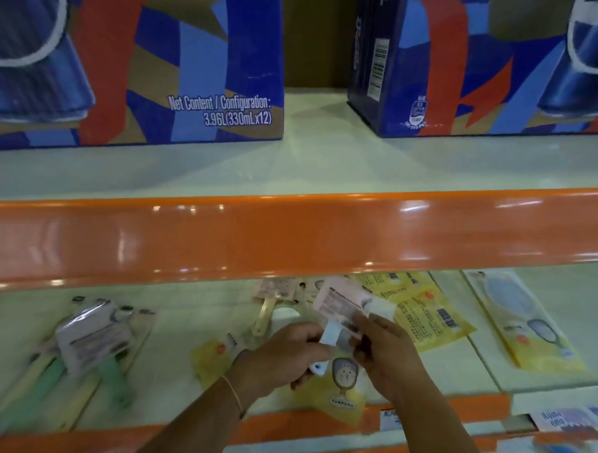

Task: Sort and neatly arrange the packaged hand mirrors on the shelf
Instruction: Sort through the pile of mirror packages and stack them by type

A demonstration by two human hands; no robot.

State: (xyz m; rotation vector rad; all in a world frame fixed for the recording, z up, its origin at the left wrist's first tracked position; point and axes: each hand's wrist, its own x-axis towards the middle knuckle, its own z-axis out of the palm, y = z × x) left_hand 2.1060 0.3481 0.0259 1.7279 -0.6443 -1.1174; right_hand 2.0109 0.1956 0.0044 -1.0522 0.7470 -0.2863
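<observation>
Pink packaged mirror (342,301) pinched by both hands' fingers (316,331); slick wrap may slip onto yellow packs (428,309) below.

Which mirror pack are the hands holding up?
The pink pack with the white handle. The left hand and right hand grip it together above the shelf; the yellow packs and green-handled ones lie flat.

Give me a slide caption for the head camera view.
Both hands, left and right, hold a packaged mirror.
</observation>
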